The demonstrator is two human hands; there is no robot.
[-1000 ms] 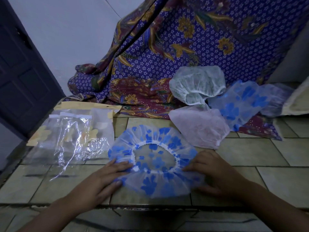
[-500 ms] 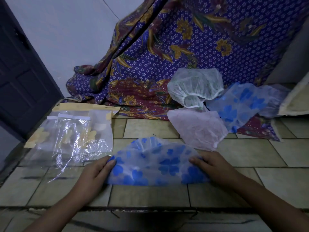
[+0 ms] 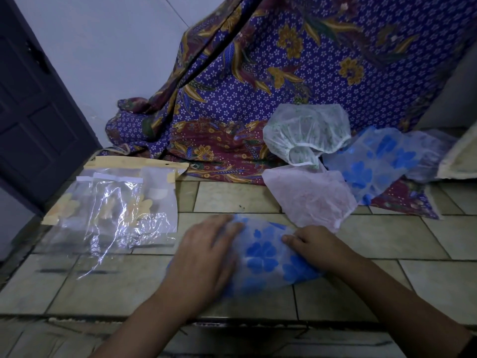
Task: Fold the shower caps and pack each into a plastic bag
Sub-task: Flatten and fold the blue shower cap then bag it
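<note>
Folding is the step in hand, I'd say. The blue-flowered cap (image 3: 265,257) lies on the tiled ledge (image 3: 387,239), doubled into a smallish bundle and not bagged yet. The left hand (image 3: 206,257) lies flat on the cap's left part with straight fingers, pressing down and gripping nothing. The right hand (image 3: 315,246) sits on its right side with bent fingers, and I can't tell if it's pinching the plastic or just pinning the fold.

Progress-wise it looks early-ish. Four more caps wait loose behind and to the right of that cap:
- a pink cap (image 3: 309,197) just behind it
- a white cap (image 3: 304,133) further back
- a second blue cap (image 3: 374,164) off to the right
- a pale cap (image 3: 426,153) beyond that

The clear plastic bags (image 3: 116,210) are piled to its left, near but apart. Yellow flower shapes show through them, and whether those are packed caps or something else I can't make out.

Nothing sits between the cap and the bags, so that path is fine. The pink cap's lower corner comes close to the right hand and could get dragged along. A batik cloth (image 3: 258,73) hangs well behind.
</note>
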